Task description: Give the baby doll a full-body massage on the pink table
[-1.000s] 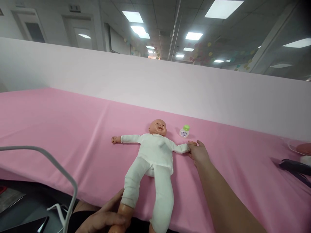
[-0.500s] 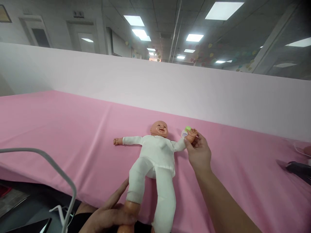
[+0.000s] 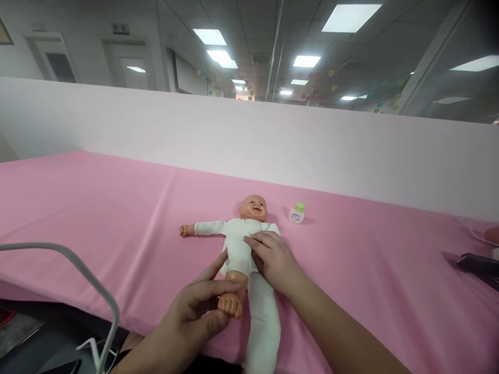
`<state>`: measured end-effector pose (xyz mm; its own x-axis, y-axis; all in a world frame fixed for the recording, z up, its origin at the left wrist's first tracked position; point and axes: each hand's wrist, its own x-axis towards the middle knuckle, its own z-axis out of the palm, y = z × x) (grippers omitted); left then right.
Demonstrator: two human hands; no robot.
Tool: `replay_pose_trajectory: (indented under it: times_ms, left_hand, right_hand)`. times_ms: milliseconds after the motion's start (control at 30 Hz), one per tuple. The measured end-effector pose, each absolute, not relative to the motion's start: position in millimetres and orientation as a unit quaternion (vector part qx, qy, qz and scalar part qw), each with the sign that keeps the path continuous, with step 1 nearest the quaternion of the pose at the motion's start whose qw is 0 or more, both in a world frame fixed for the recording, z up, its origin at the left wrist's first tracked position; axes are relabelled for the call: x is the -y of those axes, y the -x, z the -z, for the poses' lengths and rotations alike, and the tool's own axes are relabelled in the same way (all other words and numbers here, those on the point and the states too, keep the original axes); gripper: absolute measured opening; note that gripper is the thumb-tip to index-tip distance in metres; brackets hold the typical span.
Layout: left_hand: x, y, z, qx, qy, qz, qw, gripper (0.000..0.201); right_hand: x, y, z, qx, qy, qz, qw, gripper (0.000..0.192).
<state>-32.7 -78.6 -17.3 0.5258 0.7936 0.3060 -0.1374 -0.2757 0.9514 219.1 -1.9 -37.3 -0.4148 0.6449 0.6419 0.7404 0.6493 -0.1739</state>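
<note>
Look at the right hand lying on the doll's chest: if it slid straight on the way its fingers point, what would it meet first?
The right hand points up-left across the doll; it would likely meet the doll's outstretched sleeve first, though depth is uncertain.

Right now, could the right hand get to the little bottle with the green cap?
Probably yes. The right hand rests on the doll, and only bare pink cloth lies between it and the bottle.

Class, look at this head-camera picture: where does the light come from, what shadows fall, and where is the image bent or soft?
Head view: rectangular ceiling light panels light it evenly; the small green-capped white bottle casts a faint shadow on the pink tablecloth; the white partition wall bows from wide-angle distortion; the left hand at the frame's bottom looks slightly soft.
</note>
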Motion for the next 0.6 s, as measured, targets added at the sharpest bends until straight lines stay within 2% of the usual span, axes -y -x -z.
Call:
replay_pose_trajectory:
  times_ms: [167,333,467,600]
  left_hand:
    - [69,22,11,-0.235,-0.670,-0.435,0.554,0.031]
    - [77,29,20,-0.239,-0.677,-0.442,0.538,0.032]
    - [94,49,37,-0.253,-0.682,-0.434,0.532,0.034]
    - [111,71,59,-0.280,-0.669,-0.453,0.518,0.034]
  right_hand:
    - [3,-218,39,0.846,0.407,0.081,0.335,0.037]
    - [2,-220,40,0.817,0.446,0.063,0.360,0.038]
    - [3,-231,34,0.766,0.488,0.010,0.419,0.042]
    - [-2,-257,30,0.636,0.571,-0.061,0.515,0.049]
